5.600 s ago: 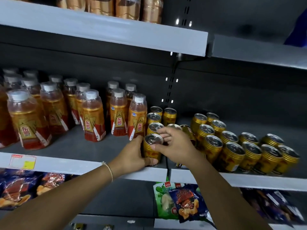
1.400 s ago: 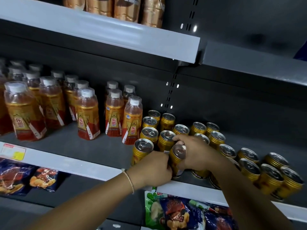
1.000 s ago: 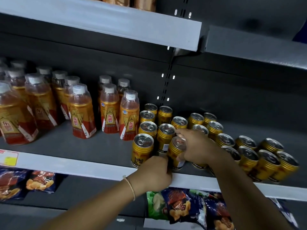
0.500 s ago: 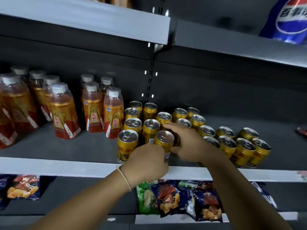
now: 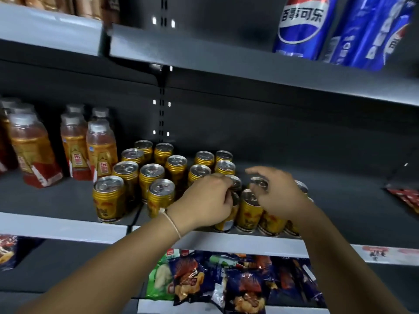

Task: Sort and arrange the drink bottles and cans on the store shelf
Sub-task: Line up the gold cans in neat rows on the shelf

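Gold cans (image 5: 249, 208) crowd the shelf edge (image 5: 238, 242), so with my left hand (image 5: 205, 200) gripping one and right hand (image 5: 277, 196) hovering loose-fingered, I'd slide, not lift.

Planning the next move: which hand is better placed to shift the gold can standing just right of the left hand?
Right hand: its curled fingers are already over that gold can.

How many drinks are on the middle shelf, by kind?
Gold cans: 19, several partly hidden behind the left hand and right hand
Orange drink bottles: 7 visible, the row is blurred and cut off at the frame's left edge
Total: 26 visible
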A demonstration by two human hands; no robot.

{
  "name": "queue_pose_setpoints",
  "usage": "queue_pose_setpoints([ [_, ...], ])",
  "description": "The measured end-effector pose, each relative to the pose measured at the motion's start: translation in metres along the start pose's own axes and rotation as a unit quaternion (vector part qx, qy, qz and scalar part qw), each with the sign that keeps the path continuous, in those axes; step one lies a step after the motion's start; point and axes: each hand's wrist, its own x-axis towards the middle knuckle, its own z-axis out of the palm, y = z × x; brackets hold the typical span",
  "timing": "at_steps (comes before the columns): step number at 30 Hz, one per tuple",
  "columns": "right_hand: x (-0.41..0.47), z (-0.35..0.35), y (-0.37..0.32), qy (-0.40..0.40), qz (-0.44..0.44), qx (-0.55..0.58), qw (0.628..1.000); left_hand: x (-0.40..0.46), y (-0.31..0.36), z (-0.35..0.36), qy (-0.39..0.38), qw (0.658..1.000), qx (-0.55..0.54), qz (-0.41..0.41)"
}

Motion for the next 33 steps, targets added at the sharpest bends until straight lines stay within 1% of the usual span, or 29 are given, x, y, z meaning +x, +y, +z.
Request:
queue_pose_setpoints([
  [4, 0.007, -0.005, 0.04, 0.036, 0.036, 0.021, 0.998, 0.023, 0.018, 0.026, -0.024, 0.999, 0.039, 0.002],
  [7, 0.012, 0.002, 0.047, 0.023, 0.018, 0.031, 0.999, 0.042, 0.03, 0.04, -0.039, 0.997, 0.068, 0.014],
  [10, 0.016, 0.008, 0.052, 0.015, 0.016, 0.03, 0.999, 0.057, 0.032, 0.044, -0.077, 0.993, 0.088, -0.008],
  [14, 0.017, 0.001, 0.069, 0.035, 0.071, 0.042, 0.996, 0.072, 0.025, 0.051, -0.132, 0.986, 0.103, -0.024],
  [16, 0.018, -0.005, 0.077, 0.049, 0.101, 0.053, 0.992, 0.078, 0.023, 0.055, -0.143, 0.985, 0.096, -0.022],
  [20, 0.023, -0.015, 0.094, 0.077, 0.147, 0.026, 0.986, 0.093, 0.027, 0.066, -0.15, 0.985, 0.09, -0.005],
  [22, 0.024, -0.015, 0.103, 0.061, 0.187, 0.021, 0.98, 0.099, 0.032, 0.072, -0.154, 0.984, 0.086, 0.005],
  [23, 0.025, -0.014, 0.107, 0.039, 0.203, 0.016, 0.978, 0.101, 0.035, 0.075, -0.157, 0.984, 0.084, 0.008],
  [25, 0.028, -0.011, 0.115, -0.01, 0.215, -0.001, 0.977, 0.105, 0.04, 0.08, -0.162, 0.983, 0.084, 0.005],
  [26, 0.031, -0.011, 0.119, -0.022, 0.216, -0.007, 0.976, 0.107, 0.041, 0.082, -0.163, 0.983, 0.088, 0.002],
  [28, 0.039, -0.013, 0.127, -0.021, 0.223, -0.005, 0.975, 0.111, 0.041, 0.085, -0.164, 0.981, 0.099, -0.008],
  [31, 0.052, -0.014, 0.14, -0.022, 0.233, 0.029, 0.972, 0.111, 0.04, 0.09, -0.169, 0.98, 0.103, -0.035],
  [33, 0.061, -0.009, 0.147, -0.028, 0.217, 0.043, 0.975, 0.108, 0.039, 0.095, -0.152, 0.981, 0.112, -0.046],
])
